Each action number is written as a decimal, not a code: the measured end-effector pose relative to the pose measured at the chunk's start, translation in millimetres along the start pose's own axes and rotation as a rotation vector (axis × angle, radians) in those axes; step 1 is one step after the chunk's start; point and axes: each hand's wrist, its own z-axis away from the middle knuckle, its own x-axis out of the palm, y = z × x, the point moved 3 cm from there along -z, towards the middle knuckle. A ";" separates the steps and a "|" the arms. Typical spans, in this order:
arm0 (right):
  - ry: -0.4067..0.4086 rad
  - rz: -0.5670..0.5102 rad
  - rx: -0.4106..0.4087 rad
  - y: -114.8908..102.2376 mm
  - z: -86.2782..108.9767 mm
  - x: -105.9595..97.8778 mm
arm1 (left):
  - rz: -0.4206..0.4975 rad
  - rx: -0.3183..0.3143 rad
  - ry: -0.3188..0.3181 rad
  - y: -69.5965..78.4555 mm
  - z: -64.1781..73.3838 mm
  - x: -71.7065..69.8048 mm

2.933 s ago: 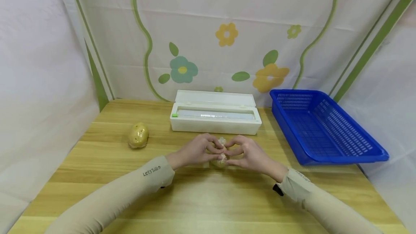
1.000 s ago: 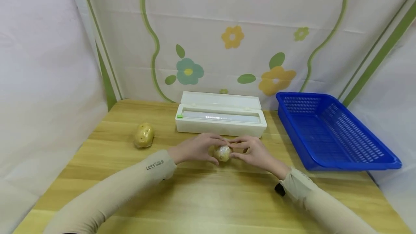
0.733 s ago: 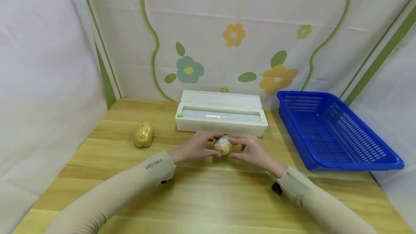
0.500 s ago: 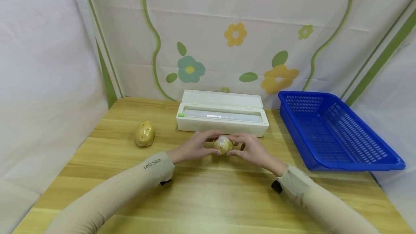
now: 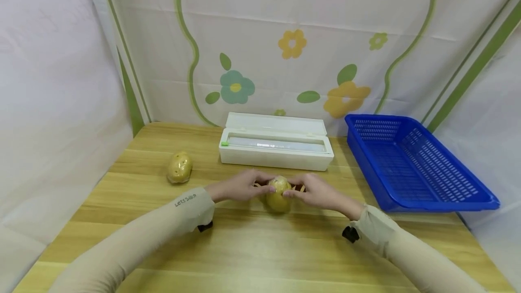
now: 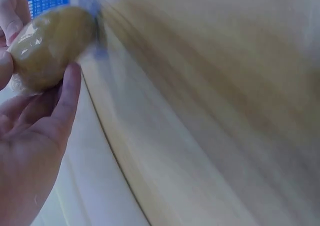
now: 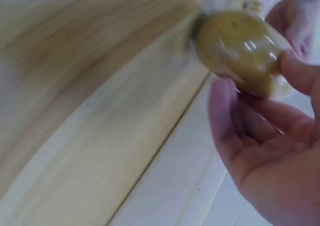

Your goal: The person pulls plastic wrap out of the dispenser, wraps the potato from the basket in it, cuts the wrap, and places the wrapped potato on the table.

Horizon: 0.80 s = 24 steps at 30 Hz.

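A yellow potato [image 5: 278, 200] wrapped in clear film is held between both hands at the middle of the table, its long side facing the person. From the left, the fingers and thumb of my left hand [image 5: 244, 185] pinch its upper end. My right hand [image 5: 319, 191] grips the same end from the right, thumb on the near face. In the right wrist view the film shines on the potato [image 7: 235, 49], its lower end close over the wood. The left wrist view shows crinkled film on the potato [image 6: 52, 44] near the fingertips.
Behind the hands stands a long white box [image 5: 277, 159], lid raised, with a roll of film [image 5: 277, 144] inside and a green slider [image 5: 224, 144]. Another film-wrapped potato [image 5: 179, 167] lies at the left. A blue plastic basket [image 5: 443, 208] stands at the right.
First the hands pinched film at the potato's top, then held it end-on with bunched film showing. Now the potato is turned, its smooth long side toward the person. The other potato stays put.
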 end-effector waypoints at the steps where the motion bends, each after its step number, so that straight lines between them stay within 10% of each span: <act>1: -0.033 -0.029 0.007 0.3 0.6 1.1 | -0.004 -0.008 -0.020 0.3 0.7 1.7; 6: -0.110 -0.155 0.090 6.1 0.7 8.2 | -0.060 -0.094 -0.021 -5.8 1.3 9.8; 14: 0.159 -0.015 0.128 5.6 -4.6 9.6 | -0.236 -0.065 0.235 -7.7 -4.0 17.1; 24: 0.087 0.021 0.027 5.7 9.7 11.4 | -0.356 -0.029 0.101 -0.5 1.9 24.8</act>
